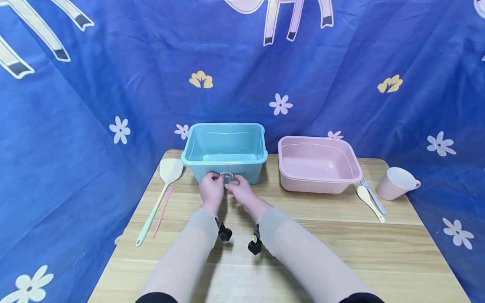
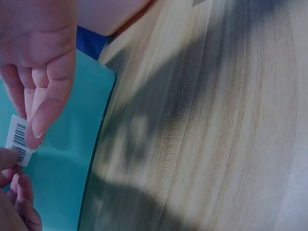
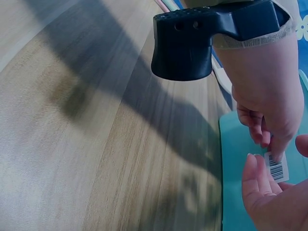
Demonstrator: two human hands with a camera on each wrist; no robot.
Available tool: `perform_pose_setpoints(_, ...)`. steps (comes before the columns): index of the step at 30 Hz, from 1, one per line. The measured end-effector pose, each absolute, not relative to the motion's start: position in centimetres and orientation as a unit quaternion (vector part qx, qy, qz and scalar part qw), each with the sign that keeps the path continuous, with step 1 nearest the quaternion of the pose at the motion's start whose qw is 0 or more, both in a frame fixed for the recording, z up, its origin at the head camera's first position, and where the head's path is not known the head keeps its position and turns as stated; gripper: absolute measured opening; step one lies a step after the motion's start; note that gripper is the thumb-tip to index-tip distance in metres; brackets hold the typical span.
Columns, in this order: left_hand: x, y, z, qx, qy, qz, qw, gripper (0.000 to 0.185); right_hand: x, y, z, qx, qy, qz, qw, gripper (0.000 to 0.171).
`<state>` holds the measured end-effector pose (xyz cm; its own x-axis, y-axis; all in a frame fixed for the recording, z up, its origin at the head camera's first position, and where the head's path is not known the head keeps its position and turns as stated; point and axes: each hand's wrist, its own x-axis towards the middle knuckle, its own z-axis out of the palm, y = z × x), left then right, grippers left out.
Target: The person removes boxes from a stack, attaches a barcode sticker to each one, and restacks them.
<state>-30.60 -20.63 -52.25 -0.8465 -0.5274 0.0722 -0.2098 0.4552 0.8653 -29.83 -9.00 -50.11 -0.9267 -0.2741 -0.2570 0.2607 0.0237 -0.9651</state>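
Basically, L hand [image 1: 212, 190] & R hand [image 1: 242, 191] both pinch sm. white rect. barcode label [image 3: 277, 172] at turq. plastic bin's front [image 1: 250, 171].

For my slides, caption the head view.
Left hand and right hand touch a barcode label at a teal bin's front.

To my right I see a pink basin [image 1: 314, 186], spoon [image 1: 365, 196], fork [image 1: 374, 196] and cup [image 1: 394, 185]; left, a spatula [image 1: 170, 169].
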Motion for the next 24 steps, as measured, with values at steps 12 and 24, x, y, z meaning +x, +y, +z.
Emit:
perform_pose_setpoints(12,-30.79,-20.71,-52.28,0.224,-0.834,-0.479,0.156,0.022,-29.96,-8.87,-50.09,-0.001,0.690,-0.700,0.186,0.065)
perform_pose_setpoints(24,-30.88,-20.72,-52.44,0.236,-0.833,-0.473,0.164,0.028,-30.04,-8.75,-50.37,-0.007,0.702,-0.691,0.172,0.049)
